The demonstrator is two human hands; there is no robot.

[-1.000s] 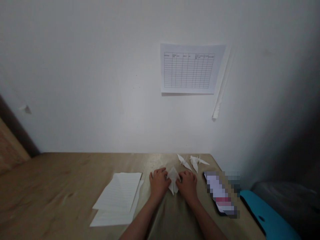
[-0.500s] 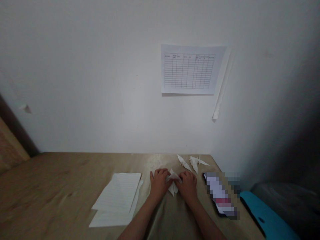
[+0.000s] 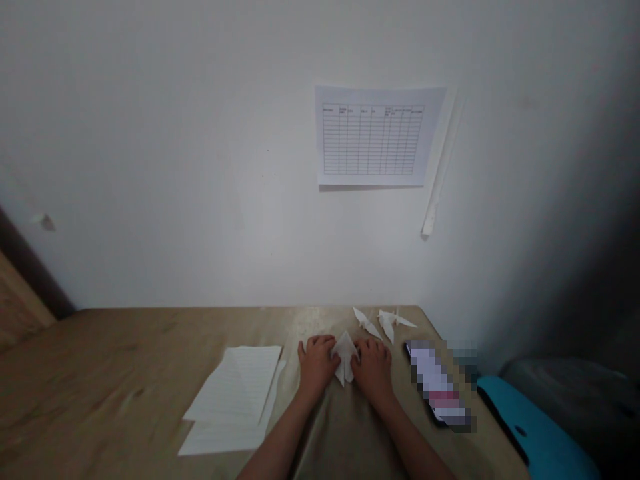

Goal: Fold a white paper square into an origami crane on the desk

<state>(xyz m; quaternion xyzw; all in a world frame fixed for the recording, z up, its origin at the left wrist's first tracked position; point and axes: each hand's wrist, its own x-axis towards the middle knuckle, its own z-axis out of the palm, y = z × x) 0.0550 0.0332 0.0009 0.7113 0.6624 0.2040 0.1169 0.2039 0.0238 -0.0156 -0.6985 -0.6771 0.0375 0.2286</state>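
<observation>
A small folded white paper (image 3: 345, 353), shaped like a diamond with a split lower end, lies on the table between my hands. My left hand (image 3: 319, 360) grips its left edge, thumb on the paper and fingers curled. On the opposite edge my right hand (image 3: 373, 363) holds it the same way. Just beyond my right hand rest folded paper birds, one paper crane (image 3: 367, 323) on the left and another paper crane (image 3: 387, 325) beside it, overlapping more folded paper.
Lined paper sheets (image 3: 240, 383) lie stacked on the table (image 3: 125, 387) to the left. A phone (image 3: 437, 387), partly blurred out, is at the right. Past the table's right edge is a blue object (image 3: 535, 427). A printed chart (image 3: 373, 140) hangs on the wall.
The folded paper now lies flatter and shows its pointed top and middle, with my thumbs moved apart to its sides. The view has shifted slightly.
</observation>
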